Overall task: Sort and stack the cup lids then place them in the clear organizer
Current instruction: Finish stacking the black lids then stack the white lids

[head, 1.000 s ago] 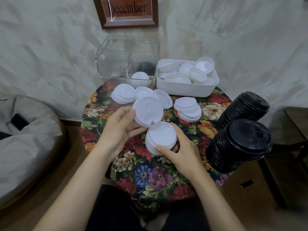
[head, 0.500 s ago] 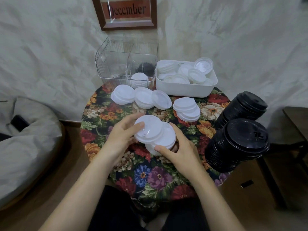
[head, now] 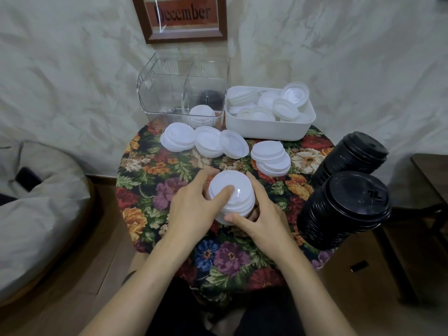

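- White round plastic cup lids (head: 231,197) sit as one short stack between both hands, above the near middle of the round surface (head: 155,170) with its floral cloth. Whether the stack's base touches the cloth is hidden.
- The left hand (head: 191,209) grips the stack's left side, fingers curled round it and one fingertip pressing on the top lid.
- The right hand (head: 264,219) grips the right and near side, thumb laid against the lower rim.
- A clear ribbed plastic organizer (head: 164,93) stands at the far edge. A small white lid stack (head: 201,116) is in its near right compartment, with dark lids (head: 209,99) behind that.
- A white rectangular plastic bin (head: 266,130), just right of the organizer, holds jumbled loose white lids (head: 283,106).
- Low piles of white lids (head: 178,139) lie on the cloth in front of both containers.
- Two tall stacks of black lids (head: 349,209) lean at the surface's right edge.
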Demonstrator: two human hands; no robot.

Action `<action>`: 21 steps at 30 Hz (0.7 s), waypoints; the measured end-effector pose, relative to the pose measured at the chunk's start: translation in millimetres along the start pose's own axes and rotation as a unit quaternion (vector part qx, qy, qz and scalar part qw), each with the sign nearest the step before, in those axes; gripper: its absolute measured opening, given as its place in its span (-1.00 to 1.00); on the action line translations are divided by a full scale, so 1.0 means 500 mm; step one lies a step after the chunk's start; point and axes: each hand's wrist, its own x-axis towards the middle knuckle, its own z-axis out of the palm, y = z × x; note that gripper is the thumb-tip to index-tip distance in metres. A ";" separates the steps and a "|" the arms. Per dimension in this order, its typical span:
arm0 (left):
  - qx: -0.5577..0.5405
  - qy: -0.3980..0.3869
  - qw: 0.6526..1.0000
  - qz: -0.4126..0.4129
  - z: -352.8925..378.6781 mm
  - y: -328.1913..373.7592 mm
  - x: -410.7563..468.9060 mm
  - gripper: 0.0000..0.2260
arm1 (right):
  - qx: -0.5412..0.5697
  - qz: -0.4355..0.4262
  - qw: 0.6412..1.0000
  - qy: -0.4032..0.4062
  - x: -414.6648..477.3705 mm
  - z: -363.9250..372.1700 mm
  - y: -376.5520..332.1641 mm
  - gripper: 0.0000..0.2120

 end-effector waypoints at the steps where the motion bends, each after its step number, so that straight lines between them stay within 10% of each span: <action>1: 0.015 0.003 1.000 0.002 0.000 0.004 -0.002 -0.67 | 0.007 -0.004 1.000 -0.001 0.000 -0.001 0.002 -0.09; 21: -0.107 -0.111 0.987 0.035 0.007 -0.049 0.024 -0.61 | 0.017 0.011 1.000 0.006 0.007 0.003 -0.002 -0.12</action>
